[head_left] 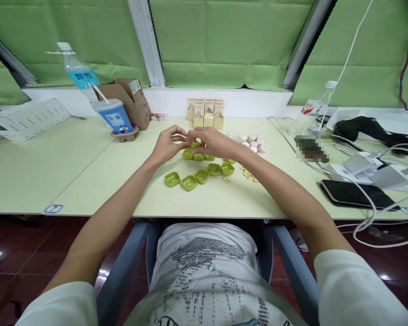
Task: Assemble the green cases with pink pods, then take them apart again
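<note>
My left hand [170,145] and my right hand [212,142] meet above the middle of the table, with their fingers curled inward. Between the fingertips is a small green box [195,145], partly covered by the fingers; both hands appear to pinch it. Just below stands a close group of similar green boxes [199,157], partly hidden by my right hand. Nearer to me, several open green square boxes, one of them a box [172,179] at the left end, lie in a loose curved row. Small yellow pieces [248,174] are scattered beside my right forearm.
Pale yellow cartons [208,118] stand against the wall. White and pinkish round pieces [255,144] lie right of my hands. A blue cup [116,118], a water bottle [80,74] and a cardboard box [136,102] are at left. A phone [358,194] and white cables are at right.
</note>
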A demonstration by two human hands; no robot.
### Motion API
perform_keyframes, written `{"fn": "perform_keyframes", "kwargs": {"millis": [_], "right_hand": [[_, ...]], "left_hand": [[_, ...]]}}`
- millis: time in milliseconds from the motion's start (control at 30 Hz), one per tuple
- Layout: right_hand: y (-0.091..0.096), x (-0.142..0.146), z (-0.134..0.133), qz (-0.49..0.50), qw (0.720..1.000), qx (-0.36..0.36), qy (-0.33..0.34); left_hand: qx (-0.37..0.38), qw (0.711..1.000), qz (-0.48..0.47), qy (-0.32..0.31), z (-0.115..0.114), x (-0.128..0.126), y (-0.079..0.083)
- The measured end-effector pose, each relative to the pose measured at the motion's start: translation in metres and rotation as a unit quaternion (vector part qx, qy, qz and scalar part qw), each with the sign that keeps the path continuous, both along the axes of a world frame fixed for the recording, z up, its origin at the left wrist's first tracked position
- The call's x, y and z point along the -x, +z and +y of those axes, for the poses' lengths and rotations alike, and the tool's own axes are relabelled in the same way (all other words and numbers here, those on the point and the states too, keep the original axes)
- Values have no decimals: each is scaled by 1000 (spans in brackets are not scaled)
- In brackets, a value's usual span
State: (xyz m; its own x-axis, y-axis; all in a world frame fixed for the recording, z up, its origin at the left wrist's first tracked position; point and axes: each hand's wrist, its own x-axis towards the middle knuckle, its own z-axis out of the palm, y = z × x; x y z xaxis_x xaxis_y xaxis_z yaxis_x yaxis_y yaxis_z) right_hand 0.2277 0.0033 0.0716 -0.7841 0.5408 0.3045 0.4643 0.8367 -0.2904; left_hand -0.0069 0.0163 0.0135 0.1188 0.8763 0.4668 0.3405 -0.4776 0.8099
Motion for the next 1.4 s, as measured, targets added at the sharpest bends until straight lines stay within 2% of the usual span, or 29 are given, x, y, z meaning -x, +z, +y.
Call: {"fn": "perform_keyframes", "kwargs": {"millis": [100, 233, 333, 433, 533, 600, 667, 733, 800, 933, 1200, 1400], "right_hand": [[12, -17, 6, -30, 996, 41, -76], [14, -36, 21, -117, 969, 80, -201], [4, -37, 30, -177, 958, 70, -213], [-3, -34, 36, -201, 952, 97, -207], [-1, -35, 37, -205, 953, 119, -189], [2, -39, 33, -205, 950, 92, -217], [3, -43, 27, -234, 930, 82, -270], [-1, -48, 19, -274, 908, 102, -299], [-7, -53, 13, -293, 903, 104, -298], [-20, -62, 5, -256, 923, 57, -283], [-42, -67, 2, -222, 946, 34, -235], [-51, -73, 9, -201, 944, 19, -259]], "left_hand": [[-15, 1000, 11, -16, 2, -5, -8], [-67, 978, 196, 32, 7, 2, -17], [-63, 959, 275, 31, 10, 7, -23], [-52, 958, 283, 3, 13, 9, -27], [-45, 960, 276, -11, 15, 9, -29], [-44, 958, 283, -11, 15, 10, -31], [-47, 953, 300, -8, 15, 10, -32], [-50, 947, 317, -5, 15, 9, -33], [-52, 944, 325, -1, 15, 8, -34], [-57, 943, 328, 0, 16, 6, -35], [-42, 939, 340, 13, 13, 3, -38], [-53, 937, 346, 24, 11, -1, -40]]}}
